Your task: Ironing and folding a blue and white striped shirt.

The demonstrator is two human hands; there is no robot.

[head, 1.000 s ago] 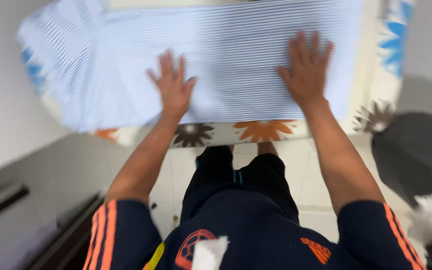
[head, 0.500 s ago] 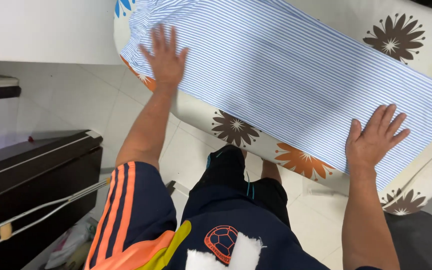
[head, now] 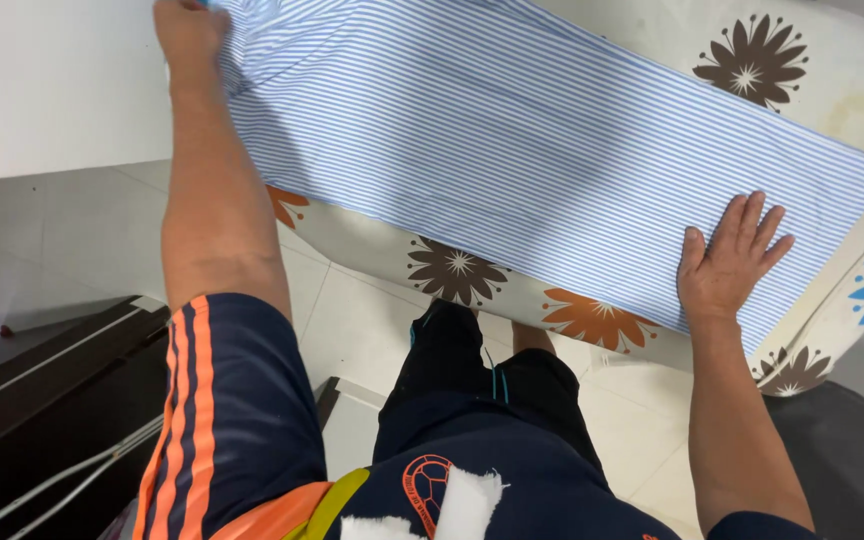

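A blue-and-white striped cloth [head: 512, 150] lies spread flat along an ironing board [head: 812, 60] with a cream cover printed with brown, orange and blue flowers. My left hand [head: 187, 30] reaches far to the upper left, its fingers closed on the cloth's far end at the frame's top edge. Flat on the cloth near the board's right end rests my right hand [head: 732, 260], fingers spread and palm down, holding nothing.
A white wall [head: 42, 80] fills the upper left. Pale floor tiles [head: 352, 310] lie below the board. A dark piece of furniture [head: 42, 400] with thin white cords stands at the lower left. A dark grey surface [head: 852, 460] sits at the lower right.
My left hand has slid further along the cloth to its far left end and closed on it. My right hand has stayed flat near the right end. The view has shifted right.
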